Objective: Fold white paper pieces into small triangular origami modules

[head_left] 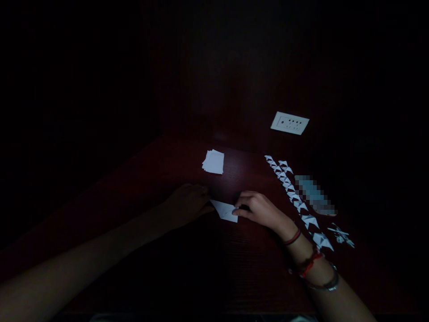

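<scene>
A small white sheet of paper [225, 212] with a slanted fold lies low over the dark red table in front of me. Its right end is pinched between the thumb and fingers of my right hand [257, 207]. At its pointed left end, my left hand [191, 200] grips the corner with thumb and fingers, mostly in shadow. Beyond my hands sits a loose stack of white paper [213, 162]. To the right, a long row of folded paper pieces [287, 184] runs from the back towards my right forearm.
Beside the row lies a flat, pixelated oblong object [314, 194]. Nearer me is a small tangle of white earphones or cord [341, 235], hard to make out. A white socket panel [290, 123] is on the dark wall behind the table [241, 259].
</scene>
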Action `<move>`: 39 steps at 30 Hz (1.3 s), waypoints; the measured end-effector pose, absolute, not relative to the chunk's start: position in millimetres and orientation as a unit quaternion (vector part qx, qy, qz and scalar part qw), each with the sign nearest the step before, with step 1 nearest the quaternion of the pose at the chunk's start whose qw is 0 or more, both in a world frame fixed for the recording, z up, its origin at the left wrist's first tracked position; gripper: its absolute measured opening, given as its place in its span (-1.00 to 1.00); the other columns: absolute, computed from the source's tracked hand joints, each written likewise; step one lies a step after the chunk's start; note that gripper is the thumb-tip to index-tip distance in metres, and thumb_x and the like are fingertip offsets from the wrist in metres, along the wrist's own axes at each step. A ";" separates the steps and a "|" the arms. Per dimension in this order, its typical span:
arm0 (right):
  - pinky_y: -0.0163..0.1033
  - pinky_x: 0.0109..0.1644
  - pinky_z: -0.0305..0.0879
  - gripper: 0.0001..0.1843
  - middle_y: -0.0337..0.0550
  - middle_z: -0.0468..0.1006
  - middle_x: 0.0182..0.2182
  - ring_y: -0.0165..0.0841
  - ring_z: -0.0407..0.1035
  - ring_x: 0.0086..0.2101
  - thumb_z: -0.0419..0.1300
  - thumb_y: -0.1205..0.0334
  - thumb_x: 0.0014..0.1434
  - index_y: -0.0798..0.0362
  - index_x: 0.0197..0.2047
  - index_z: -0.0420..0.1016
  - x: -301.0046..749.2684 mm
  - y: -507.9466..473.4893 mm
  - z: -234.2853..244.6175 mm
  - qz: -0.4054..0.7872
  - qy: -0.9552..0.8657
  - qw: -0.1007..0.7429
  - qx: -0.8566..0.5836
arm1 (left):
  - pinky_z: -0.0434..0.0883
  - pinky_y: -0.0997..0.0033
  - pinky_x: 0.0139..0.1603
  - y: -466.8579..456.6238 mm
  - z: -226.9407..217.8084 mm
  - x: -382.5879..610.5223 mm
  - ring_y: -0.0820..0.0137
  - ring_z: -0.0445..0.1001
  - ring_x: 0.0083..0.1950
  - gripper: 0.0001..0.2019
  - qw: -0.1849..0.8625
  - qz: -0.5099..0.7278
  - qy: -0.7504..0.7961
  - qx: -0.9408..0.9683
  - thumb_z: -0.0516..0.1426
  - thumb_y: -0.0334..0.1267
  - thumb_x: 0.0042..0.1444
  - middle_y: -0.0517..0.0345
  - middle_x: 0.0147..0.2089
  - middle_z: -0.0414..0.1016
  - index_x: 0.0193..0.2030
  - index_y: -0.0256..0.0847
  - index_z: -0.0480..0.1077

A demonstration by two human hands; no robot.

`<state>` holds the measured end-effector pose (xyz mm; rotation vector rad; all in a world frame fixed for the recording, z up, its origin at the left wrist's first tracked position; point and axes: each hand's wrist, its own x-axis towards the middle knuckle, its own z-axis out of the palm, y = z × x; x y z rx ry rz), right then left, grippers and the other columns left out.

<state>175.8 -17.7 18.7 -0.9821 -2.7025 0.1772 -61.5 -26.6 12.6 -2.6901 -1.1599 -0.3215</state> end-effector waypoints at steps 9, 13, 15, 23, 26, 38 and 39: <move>-0.37 -0.39 0.11 -0.71 -0.23 0.40 -0.52 -0.47 0.27 -0.48 0.13 0.06 0.06 0.12 -0.51 0.36 171.1 -18.9 12.9 0.096 -0.896 0.156 -0.405 | 0.15 0.25 -0.02 -46.1 5.1 -46.2 0.27 0.28 -0.04 -0.69 0.049 -0.155 -0.291 -0.943 -0.02 -0.06 0.16 0.11 -0.04 0.36 -0.04 -0.14 0.31; -0.39 -0.46 0.09 -0.72 -0.26 0.39 -0.57 -0.49 0.23 -0.54 0.16 0.07 0.02 0.12 -0.55 0.36 173.4 -12.1 9.9 0.169 -0.868 0.185 -0.429 | 0.10 0.22 0.02 -38.8 -4.7 -51.8 0.24 0.22 0.04 -0.67 0.029 -0.148 -0.292 -0.944 -0.02 -0.08 0.16 0.12 0.02 0.34 0.01 -0.14 0.27; -0.38 -0.43 0.12 -0.76 -0.25 0.40 -0.55 -0.49 0.23 -0.52 0.15 0.10 0.03 0.13 -0.47 0.41 174.5 -6.7 6.6 0.190 -0.837 0.241 -0.453 | 0.09 0.24 0.03 -35.3 -4.8 -53.6 0.25 0.20 0.07 -0.68 0.013 -0.140 -0.290 -0.947 -0.01 -0.14 0.17 0.13 0.05 0.32 0.04 -0.14 0.24; -0.30 -0.26 0.23 -0.53 -0.23 0.42 -0.46 -0.48 0.24 -0.46 0.21 0.24 -0.06 0.19 -0.05 0.32 172.6 5.2 -7.9 0.386 -0.746 0.346 -0.417 | 0.16 0.27 0.01 -35.3 7.7 -59.5 0.26 0.19 0.05 -0.71 -0.012 -0.131 -0.285 -0.949 0.05 -0.26 0.11 0.08 0.08 0.22 0.00 -0.07 0.29; -0.29 -0.27 0.23 -0.57 -0.25 0.38 -0.48 -0.49 0.23 -0.47 0.23 0.25 -0.09 0.19 -0.10 0.37 170.8 3.7 -6.9 0.393 -0.739 0.353 -0.418 | 0.17 0.26 0.00 -35.9 10.5 -60.8 0.25 0.18 0.04 -0.68 -0.012 -0.131 -0.285 -0.949 0.06 -0.26 0.10 0.05 0.08 0.19 0.03 -0.05 0.27; -0.31 -0.28 0.25 -0.78 -0.19 0.42 -0.43 -0.46 0.29 -0.40 0.15 0.37 0.00 0.10 -0.22 0.48 171.9 0.3 0.5 0.338 -0.811 0.297 -0.375 | 0.13 0.23 0.10 -29.5 13.0 -59.0 0.27 0.13 0.12 -0.68 -0.057 -0.118 -0.259 -0.957 0.01 -0.37 0.11 0.04 0.11 0.18 0.03 -0.12 0.28; -0.31 -0.27 0.25 -0.81 -0.18 0.43 -0.40 -0.44 0.30 -0.37 0.12 0.39 0.02 0.08 -0.27 0.51 173.5 -1.3 2.8 0.310 -0.839 0.270 -0.357 | 0.13 0.25 0.10 -28.8 12.1 -59.3 0.29 0.14 0.12 -0.67 -0.063 -0.123 -0.256 -0.957 0.01 -0.38 0.11 0.06 0.11 0.20 0.03 -0.12 0.28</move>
